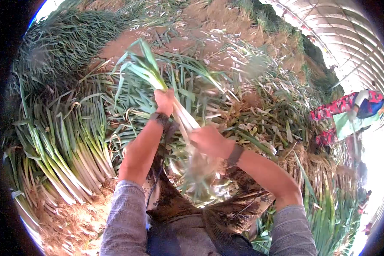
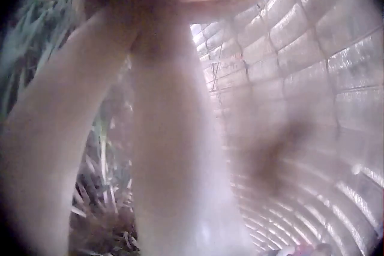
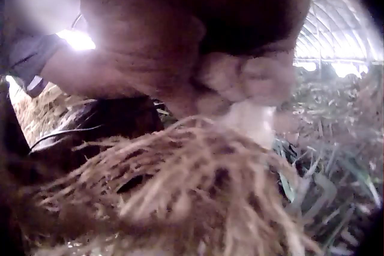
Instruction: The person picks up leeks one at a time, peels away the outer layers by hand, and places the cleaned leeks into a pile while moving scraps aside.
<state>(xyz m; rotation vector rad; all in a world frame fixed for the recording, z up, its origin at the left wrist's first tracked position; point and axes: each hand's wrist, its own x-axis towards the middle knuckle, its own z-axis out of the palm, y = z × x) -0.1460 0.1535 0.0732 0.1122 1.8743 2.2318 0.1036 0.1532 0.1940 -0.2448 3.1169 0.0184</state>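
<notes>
My left hand (image 1: 164,101) grips leeks (image 1: 184,116) where the white stems turn green, and their leaves fan out beyond it, up and to the left. Two thick pale stems (image 2: 171,142) run down from that hand in the left wrist view, spread apart at the lower end. At the root end, my right hand (image 1: 211,141) holds the white base with curled fingers (image 3: 225,79). Brown stringy roots (image 3: 198,175) hang just below those fingers in the right wrist view. Under the hands, the head view is blurred.
To the left, a row of leeks (image 1: 68,149) lies with roots toward me. Loose leaves and trimmings (image 1: 251,115) cover the ground ahead. More leeks (image 1: 328,205) lie at the right. Another person (image 1: 354,113) bends over at the far right, under the arched roof (image 1: 350,30).
</notes>
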